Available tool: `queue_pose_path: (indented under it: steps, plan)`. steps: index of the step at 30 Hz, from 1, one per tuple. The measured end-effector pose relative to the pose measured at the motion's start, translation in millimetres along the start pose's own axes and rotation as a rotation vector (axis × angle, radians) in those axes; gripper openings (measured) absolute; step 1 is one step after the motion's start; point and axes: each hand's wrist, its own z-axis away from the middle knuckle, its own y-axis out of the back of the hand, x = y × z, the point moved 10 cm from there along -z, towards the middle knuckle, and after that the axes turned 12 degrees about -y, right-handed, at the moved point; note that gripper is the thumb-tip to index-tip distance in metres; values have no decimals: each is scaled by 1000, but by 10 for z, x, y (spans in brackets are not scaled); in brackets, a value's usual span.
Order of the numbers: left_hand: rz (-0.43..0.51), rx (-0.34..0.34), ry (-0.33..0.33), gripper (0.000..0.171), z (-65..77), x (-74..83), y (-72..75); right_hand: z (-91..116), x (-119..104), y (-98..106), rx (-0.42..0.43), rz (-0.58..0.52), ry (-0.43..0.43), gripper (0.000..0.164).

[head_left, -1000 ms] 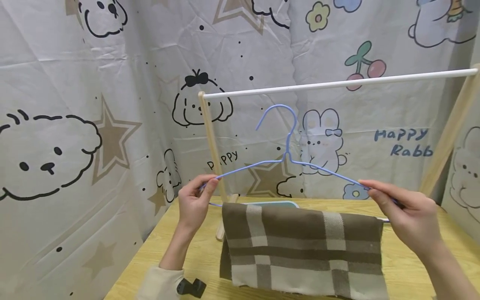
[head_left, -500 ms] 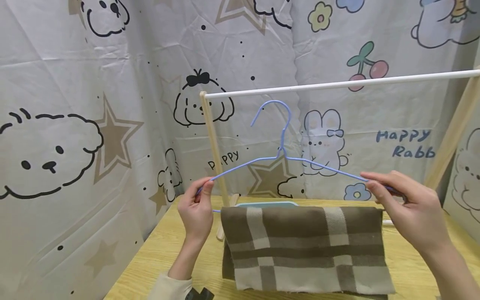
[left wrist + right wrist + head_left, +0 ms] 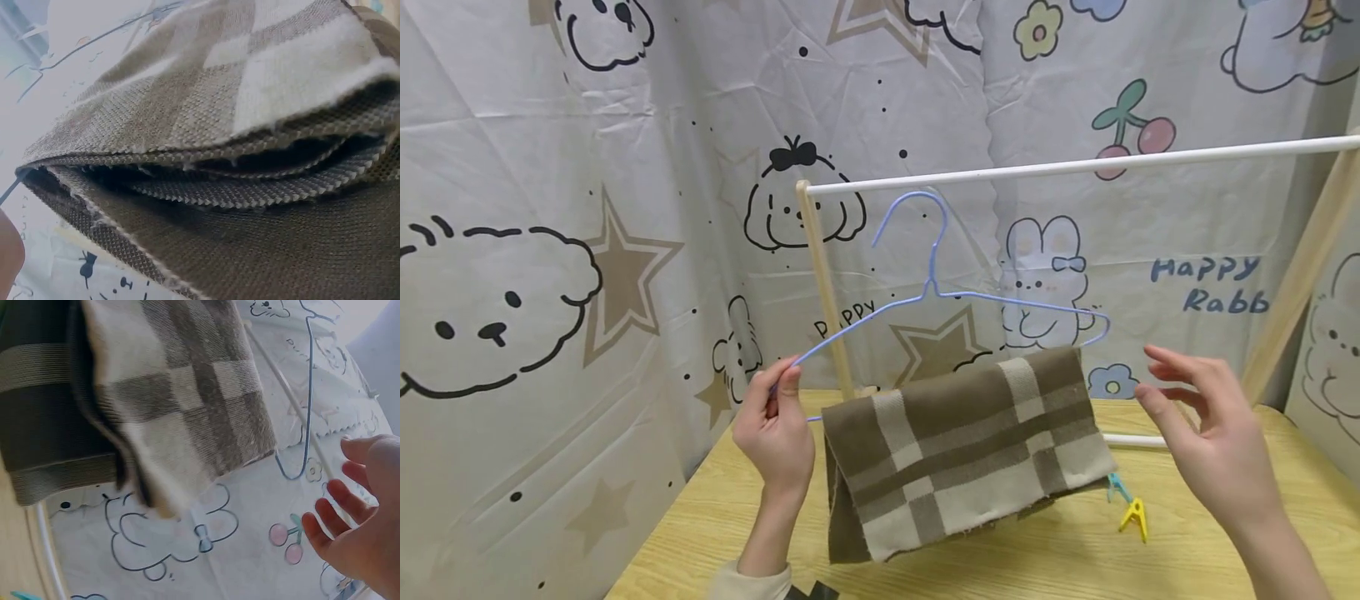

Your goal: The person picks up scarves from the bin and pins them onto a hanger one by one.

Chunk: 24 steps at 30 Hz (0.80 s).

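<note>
A blue wire clothes hanger (image 3: 931,287) is held up in front of the rack, its hook just below the white rail in the head view. My left hand (image 3: 777,417) pinches its left shoulder between thumb and fingers. Over its lower bar hangs a folded brown and cream plaid cloth (image 3: 962,450), tilted with its right end higher. The left wrist view shows the layered folds of the cloth (image 3: 206,125) from its side. My right hand (image 3: 1213,433) is off the hanger, fingers spread and loosely bent, to the right of the hanger's right corner. Nothing is in it.
A wooden rack with a white rail (image 3: 1075,167) stands at the back of the yellow wood table (image 3: 685,533). On the table to the cloth's right lie a yellow clothes peg (image 3: 1136,518) and a blue clothes peg (image 3: 1118,487). A printed curtain (image 3: 700,208) surrounds the table.
My right hand has let go of the hanger's right shoulder. The hanger has shifted left and tilted, its right end rising with the cloth, and the pegs have come into sight.
</note>
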Motion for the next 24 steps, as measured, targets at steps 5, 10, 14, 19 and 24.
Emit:
queue_pose_path:
  steps: [5, 10, 14, 19, 24]
  plan:
    - [-32, 62, 14, 19, 52, -11, 70, 44, 272, -104, -63, 92, -57, 37]
    - [-47, 82, -36, 23, 76, 38, 99, 58, 490, -193, -131, 159, -78, 30]
    - [-43, 70, -50, 23, 91, 26, 90, 60, 586, -228, -178, 204, -71, 27]
    - [-46, 64, -27, 21, 133, -51, 78, 56, 693, -275, -206, 267, -55, 26]
    - [-56, 51, -32, 19, 159, -98, 71, 42, 864, -353, -219, 309, -61, 29]
